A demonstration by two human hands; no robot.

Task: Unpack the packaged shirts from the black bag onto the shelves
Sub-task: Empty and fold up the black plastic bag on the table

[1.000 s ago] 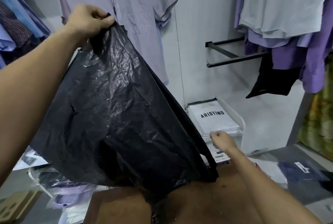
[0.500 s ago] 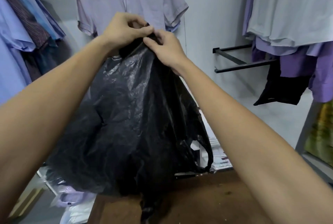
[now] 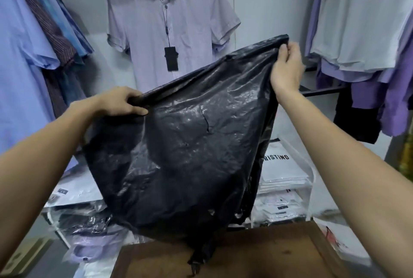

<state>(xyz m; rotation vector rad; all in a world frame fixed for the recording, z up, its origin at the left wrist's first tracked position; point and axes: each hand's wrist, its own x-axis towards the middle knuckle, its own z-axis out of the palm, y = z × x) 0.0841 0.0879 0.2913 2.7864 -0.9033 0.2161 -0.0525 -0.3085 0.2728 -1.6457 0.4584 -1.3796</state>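
Observation:
The black plastic bag (image 3: 183,154) hangs limp and flat in the air in front of me, stretched between both hands. My left hand (image 3: 121,104) grips its lower left corner. My right hand (image 3: 287,65) pinches its upper right corner, higher up. Nothing bulges inside the bag. Packaged white shirts (image 3: 283,170) are stacked on the low shelf at the right, the top one printed with black letters. More packaged shirts in clear wrap (image 3: 89,239) lie at the lower left, partly hidden by the bag.
A brown wooden surface (image 3: 257,253) lies just below the bag. A lilac short-sleeved shirt (image 3: 169,20) with a black tag hangs on the wall ahead. Racks of hanging shirts flank both sides (image 3: 33,54) (image 3: 362,32). A black wall rail (image 3: 321,92) sticks out at right.
My hands, together at the bag's top half a second ago, have pulled apart: left down and left, right up and right. The bag is now spread flat.

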